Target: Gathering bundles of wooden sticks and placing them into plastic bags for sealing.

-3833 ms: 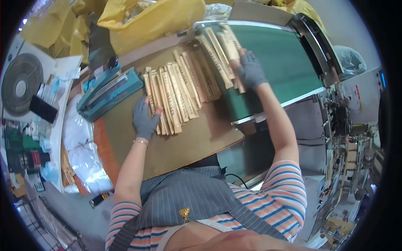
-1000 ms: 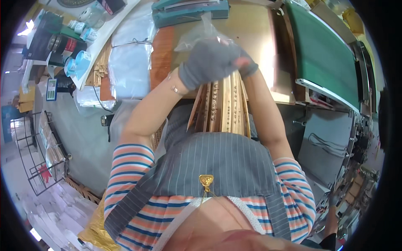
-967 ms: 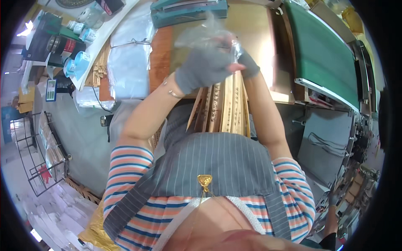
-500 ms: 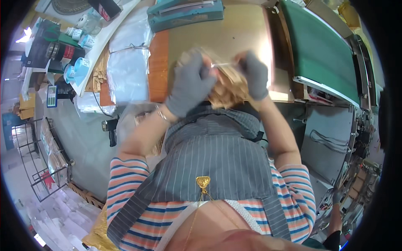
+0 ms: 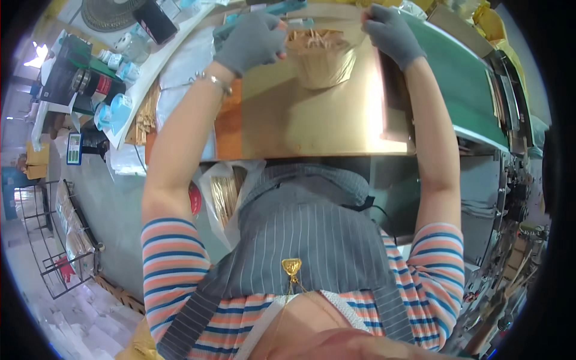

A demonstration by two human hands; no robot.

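Note:
A clear plastic bag (image 5: 324, 69) filled with folded brown pieces (image 5: 318, 39) hangs over the far part of the worktop, between my two hands. My left hand (image 5: 255, 42), in a grey fingerless glove, is closed at the bag's left edge. On the other side my right hand (image 5: 393, 35), gloved the same way, has curled fingers by the bag's upper right edge, where a thin stretch of film seems to run to them. The brown pieces show at the top of the bag; I cannot make out their exact kind.
A tan mat (image 5: 270, 129) covers the worktop. Behind my left hand stands a teal bench device (image 5: 288, 8), partly hidden. Stacked clear bags (image 5: 180, 96) lie on the left, beside a shelf of jars and a flask (image 5: 90, 81). A green board (image 5: 462, 84) stands on the right.
Both hands have moved away from my body to the far part of the worktop and spread apart. The bag of brown pieces has gone with them and now hangs more upright.

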